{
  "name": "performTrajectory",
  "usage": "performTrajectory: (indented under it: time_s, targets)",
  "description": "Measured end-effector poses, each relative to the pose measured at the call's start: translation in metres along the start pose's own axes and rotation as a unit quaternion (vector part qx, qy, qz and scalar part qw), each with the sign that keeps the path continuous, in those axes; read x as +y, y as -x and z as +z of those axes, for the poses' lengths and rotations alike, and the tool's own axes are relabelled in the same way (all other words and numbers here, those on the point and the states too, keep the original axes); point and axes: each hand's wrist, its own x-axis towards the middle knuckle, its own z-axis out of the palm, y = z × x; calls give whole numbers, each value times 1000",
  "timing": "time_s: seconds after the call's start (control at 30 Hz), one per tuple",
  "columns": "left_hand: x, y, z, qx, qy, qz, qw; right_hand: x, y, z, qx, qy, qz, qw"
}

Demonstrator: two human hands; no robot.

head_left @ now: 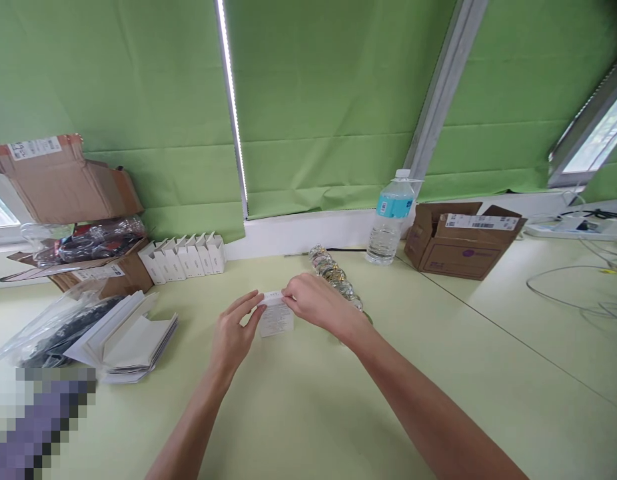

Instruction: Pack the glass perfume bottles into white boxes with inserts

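Looks partway along — left hand (234, 328) and right hand (308, 297) both pinch the paper (276, 320) by its top edge, seemingly folded, rest unfolded.

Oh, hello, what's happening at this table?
A person is handling a small printed paper sheet above the table. The left hand pinches its upper left corner, and the right hand grips the upper right. Just beyond the right hand lies a row of shiny, clear-looking packets. Farther back, a row of small white boxes stands to the left, with a water bottle and an open cardboard box to the right.
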Motion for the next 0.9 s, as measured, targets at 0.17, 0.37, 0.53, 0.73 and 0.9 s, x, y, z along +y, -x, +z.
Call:
performTrajectory:
  time_s: [0.17,0.37,0.53,0.73,0.9]
  targets:
    - [-2,1,1,1,-34,24,999,1,5,9,7,18,-19,1000]
    - [-7,1,-1,-13,-102,89,991,3,6,22,27,45,-38,998]
    - [-11,2,-1,-67,-104,85,989,-2,6,26,37,66,-53,996]
    - [-8,0,0,-80,-23,44,996,11,3,21,36,-34,-50,998]
    - [-3,-2,-2,-55,26,-15,998,19,2,18,61,-102,-55,991]
